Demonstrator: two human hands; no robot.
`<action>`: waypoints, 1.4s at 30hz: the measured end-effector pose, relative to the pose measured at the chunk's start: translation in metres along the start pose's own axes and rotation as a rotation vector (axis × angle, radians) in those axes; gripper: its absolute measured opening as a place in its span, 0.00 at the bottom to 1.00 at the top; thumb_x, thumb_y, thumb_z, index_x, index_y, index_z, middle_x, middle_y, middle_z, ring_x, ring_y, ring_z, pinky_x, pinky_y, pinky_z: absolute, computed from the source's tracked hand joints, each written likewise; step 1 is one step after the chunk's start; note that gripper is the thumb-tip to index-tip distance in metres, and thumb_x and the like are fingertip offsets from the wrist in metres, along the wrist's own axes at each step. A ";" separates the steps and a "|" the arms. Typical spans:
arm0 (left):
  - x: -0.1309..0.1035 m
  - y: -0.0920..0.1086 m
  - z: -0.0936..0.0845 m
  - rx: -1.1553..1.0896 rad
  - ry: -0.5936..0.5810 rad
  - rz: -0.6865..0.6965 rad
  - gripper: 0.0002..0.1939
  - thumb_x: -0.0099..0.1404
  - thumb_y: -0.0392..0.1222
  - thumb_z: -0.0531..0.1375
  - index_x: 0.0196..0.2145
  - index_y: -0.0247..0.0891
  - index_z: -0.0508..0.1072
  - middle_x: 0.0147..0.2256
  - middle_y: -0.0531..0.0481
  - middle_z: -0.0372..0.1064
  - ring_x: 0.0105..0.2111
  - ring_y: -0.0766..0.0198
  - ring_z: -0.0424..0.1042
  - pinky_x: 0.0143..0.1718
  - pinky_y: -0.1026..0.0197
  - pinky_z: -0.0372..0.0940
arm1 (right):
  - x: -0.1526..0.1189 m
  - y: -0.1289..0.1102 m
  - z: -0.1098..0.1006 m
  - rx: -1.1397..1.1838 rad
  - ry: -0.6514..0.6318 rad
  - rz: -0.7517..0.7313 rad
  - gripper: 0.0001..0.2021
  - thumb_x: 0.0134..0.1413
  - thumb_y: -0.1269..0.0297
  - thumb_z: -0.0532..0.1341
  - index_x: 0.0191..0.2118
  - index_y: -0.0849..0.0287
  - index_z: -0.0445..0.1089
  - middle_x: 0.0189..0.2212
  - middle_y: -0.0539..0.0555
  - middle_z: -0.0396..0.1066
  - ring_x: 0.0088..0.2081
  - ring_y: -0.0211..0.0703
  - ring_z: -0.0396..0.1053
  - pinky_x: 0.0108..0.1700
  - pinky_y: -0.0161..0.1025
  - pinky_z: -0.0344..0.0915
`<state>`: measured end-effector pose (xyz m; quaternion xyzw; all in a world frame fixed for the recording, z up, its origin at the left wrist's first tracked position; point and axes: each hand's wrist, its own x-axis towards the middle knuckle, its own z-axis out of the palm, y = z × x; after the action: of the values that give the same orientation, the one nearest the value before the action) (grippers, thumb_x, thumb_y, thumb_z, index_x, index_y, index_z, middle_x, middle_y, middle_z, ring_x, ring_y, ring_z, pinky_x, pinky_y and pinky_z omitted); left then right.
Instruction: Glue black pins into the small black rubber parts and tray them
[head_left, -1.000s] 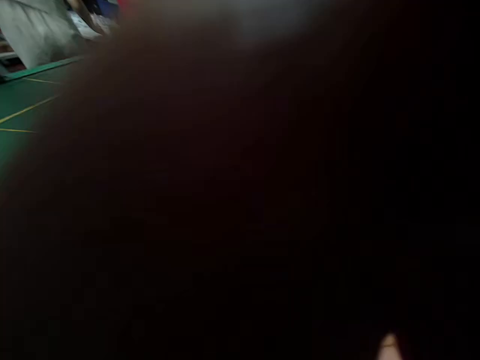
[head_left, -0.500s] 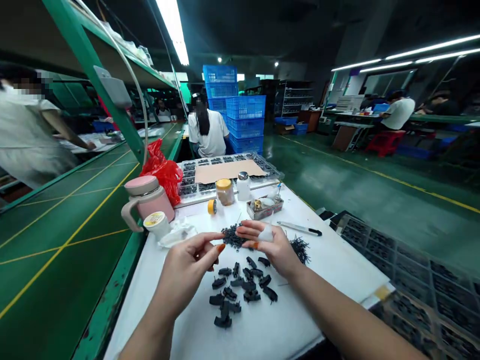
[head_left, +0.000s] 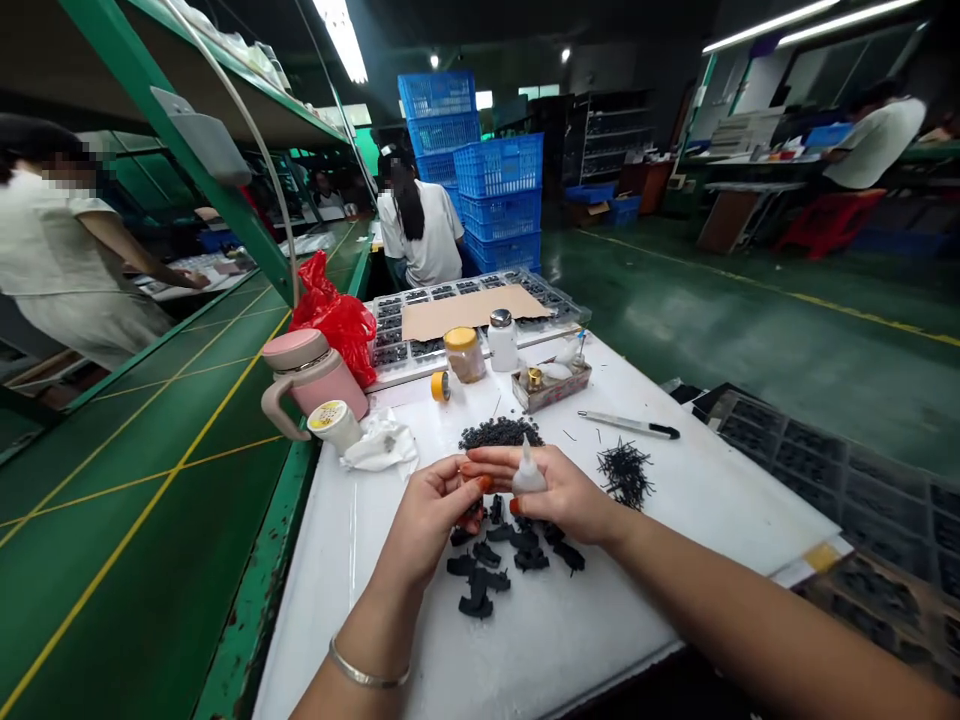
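My left hand (head_left: 435, 515) is closed in a pinch, with a bracelet on its wrist. Whatever lies between its fingertips is mostly hidden. Close beside it, fingertips meeting, my right hand (head_left: 570, 495) grips a small white squeeze bottle (head_left: 529, 476), its pointed nozzle upward. Under and in front of both hands, several curved black plastic parts (head_left: 476, 590) lie on the white board (head_left: 600, 620). Just beyond the fingers sits a heap of tiny black pieces (head_left: 501, 432). To the right of my right hand is a pile of thin black pins (head_left: 626, 472).
A pen (head_left: 628, 425) lies at the right. Behind are a small box (head_left: 551, 388), a white pump bottle (head_left: 502, 342), a yellow-lidded jar (head_left: 464, 355) and yellow tape (head_left: 440, 387). A pink mug (head_left: 319, 375) and crumpled tissue (head_left: 382, 445) stand left, beside the green conveyor (head_left: 150, 520). Co-workers sit further off.
My two hands have come together; they were apart before. The squeeze bottle in my right hand now shows more plainly, nozzle up. The whole view has shifted a little.
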<state>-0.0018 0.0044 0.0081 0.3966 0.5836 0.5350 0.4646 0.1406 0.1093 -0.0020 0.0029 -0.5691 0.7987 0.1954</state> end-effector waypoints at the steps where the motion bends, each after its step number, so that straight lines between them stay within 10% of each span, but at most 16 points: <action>1: 0.000 -0.001 -0.001 -0.007 0.011 -0.007 0.14 0.60 0.46 0.60 0.38 0.32 0.73 0.31 0.46 0.70 0.21 0.70 0.61 0.22 0.67 0.59 | 0.000 0.001 0.000 -0.010 -0.005 -0.004 0.29 0.43 0.79 0.59 0.55 0.57 0.66 0.54 0.58 0.66 0.56 0.49 0.64 0.61 0.51 0.55; 14: 0.005 -0.006 -0.012 -0.017 0.093 -0.111 0.15 0.54 0.48 0.66 0.34 0.33 0.77 0.24 0.49 0.69 0.21 0.68 0.65 0.19 0.69 0.59 | -0.001 0.008 -0.007 -0.377 0.068 -0.088 0.28 0.50 0.74 0.59 0.59 0.54 0.62 0.59 0.53 0.60 0.58 0.49 0.60 0.59 0.46 0.59; 20: 0.006 -0.005 -0.016 -0.045 0.198 -0.114 0.14 0.53 0.46 0.67 0.32 0.33 0.77 0.21 0.50 0.66 0.20 0.70 0.63 0.18 0.71 0.56 | 0.002 -0.001 -0.021 -0.469 0.351 -0.026 0.15 0.50 0.73 0.58 0.45 0.61 0.71 0.41 0.56 0.74 0.39 0.42 0.74 0.39 0.37 0.69; 28: 0.003 -0.006 0.001 -0.096 0.083 -0.136 0.15 0.54 0.48 0.66 0.33 0.33 0.78 0.21 0.50 0.67 0.19 0.70 0.62 0.18 0.70 0.55 | -0.002 0.002 -0.006 -0.914 0.325 -0.316 0.04 0.51 0.69 0.62 0.33 0.57 0.74 0.32 0.52 0.73 0.34 0.39 0.70 0.38 0.35 0.65; 42: -0.004 0.006 -0.008 -0.381 0.220 -0.091 0.22 0.50 0.41 0.71 0.43 0.34 0.74 0.32 0.47 0.70 0.24 0.72 0.66 0.28 0.70 0.68 | -0.002 -0.015 -0.013 -0.623 0.610 -0.133 0.07 0.51 0.61 0.62 0.30 0.60 0.70 0.23 0.49 0.67 0.26 0.37 0.64 0.29 0.33 0.60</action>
<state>-0.0085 -0.0008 0.0141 0.2142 0.5362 0.6542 0.4884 0.1503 0.1245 0.0066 -0.2554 -0.6975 0.5390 0.3972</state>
